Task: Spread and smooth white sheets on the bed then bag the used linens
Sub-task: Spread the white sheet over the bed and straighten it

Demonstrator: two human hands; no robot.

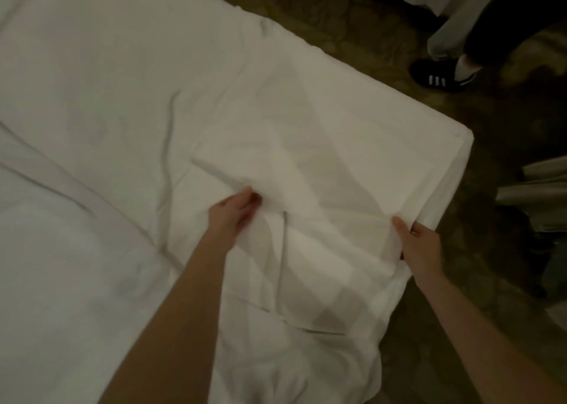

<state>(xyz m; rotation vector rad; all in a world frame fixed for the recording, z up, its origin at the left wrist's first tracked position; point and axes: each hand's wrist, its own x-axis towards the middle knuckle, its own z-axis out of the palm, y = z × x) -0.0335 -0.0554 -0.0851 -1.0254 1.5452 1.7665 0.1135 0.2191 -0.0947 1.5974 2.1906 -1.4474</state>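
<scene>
A folded white sheet (pixel 310 170) with a faint checked weave lies near the corner of the bed (pixel 92 81), which is covered in white linen. My left hand (pixel 234 211) grips the sheet's near left fold, with the fingers tucked under the cloth. My right hand (pixel 418 244) pinches the sheet's right edge at the side of the bed, thumb on top. More creased white linen (pixel 276 370) bunches up below my arms at the bed's near edge.
Dark patterned carpet (pixel 383 29) surrounds the bed. Another person's leg in grey trousers (pixel 451 26) and a black striped shoe (pixel 438 73) stand at the upper right. Pale folded fabric (pixel 540 188) lies on the floor at the right edge.
</scene>
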